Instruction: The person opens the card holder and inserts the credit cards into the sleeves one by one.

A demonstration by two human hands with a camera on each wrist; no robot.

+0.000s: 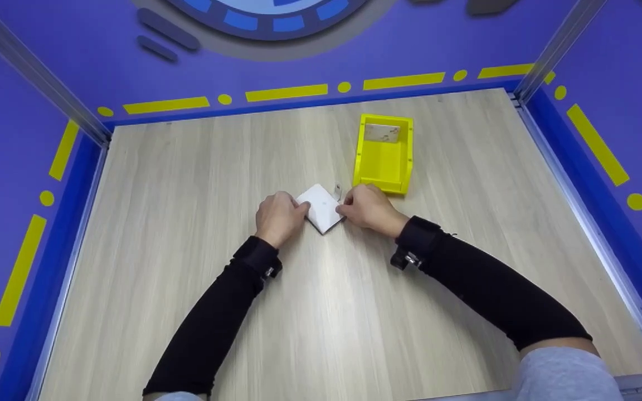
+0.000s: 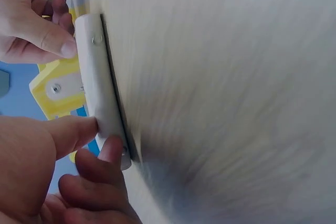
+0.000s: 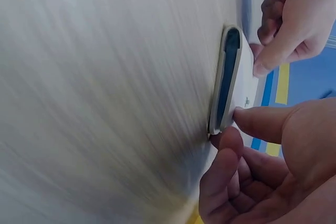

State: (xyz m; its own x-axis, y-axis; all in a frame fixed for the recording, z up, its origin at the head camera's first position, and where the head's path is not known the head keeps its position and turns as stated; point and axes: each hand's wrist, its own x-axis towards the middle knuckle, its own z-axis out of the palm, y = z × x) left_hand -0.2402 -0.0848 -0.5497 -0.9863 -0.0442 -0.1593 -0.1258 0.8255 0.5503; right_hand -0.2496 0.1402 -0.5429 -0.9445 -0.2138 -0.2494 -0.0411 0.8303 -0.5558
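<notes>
A small white square pouch (image 1: 322,205), resembling a leather wallet, lies on the wooden tabletop with one corner toward me. In the right wrist view its side gapes, showing a dark blue inside. A tab with a metal snap (image 2: 56,88) sticks up beyond it in the left wrist view. My left hand (image 1: 279,219) pinches the pouch's left corner, thumb on top and forefinger at the edge. At the right corner, my right hand (image 1: 375,208) pinches it likewise, thumb (image 3: 262,123) on the upper face and fingertips beneath the edge.
Just beyond my right hand stands an open yellow bin (image 1: 383,184). A pale patterned card (image 1: 382,133) leans against the bin's far inner wall. Blue panels with yellow markings (image 1: 286,93) wall the table (image 1: 187,184) at the back and both sides.
</notes>
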